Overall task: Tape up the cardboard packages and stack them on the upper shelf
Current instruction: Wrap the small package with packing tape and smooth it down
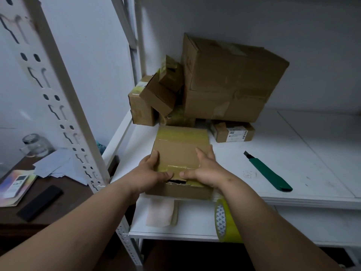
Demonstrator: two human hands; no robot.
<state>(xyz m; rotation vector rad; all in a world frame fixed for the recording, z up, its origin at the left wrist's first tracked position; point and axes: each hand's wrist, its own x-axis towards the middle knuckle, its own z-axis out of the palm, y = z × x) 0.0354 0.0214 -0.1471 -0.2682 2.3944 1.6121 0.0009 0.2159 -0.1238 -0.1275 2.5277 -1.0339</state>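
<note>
Fingers: both hands' fingers curled round the box's near corners, thumbs on its top.
Left hand (151, 172): gripped the left edge.
Right hand (204, 169): gripped the right edge.
Box (180, 151): flat brown cardboard, glossy yellowish tape strips, on the white shelf (293, 153).
Tape roll (224, 222): round, yellow, on the shelf below.
Knife (267, 172): slim, green, right of box.

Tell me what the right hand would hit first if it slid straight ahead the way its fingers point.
Probably the flat labelled box behind the package that the right hand holds; depth is unclear, so it could pass just left of it.
</note>
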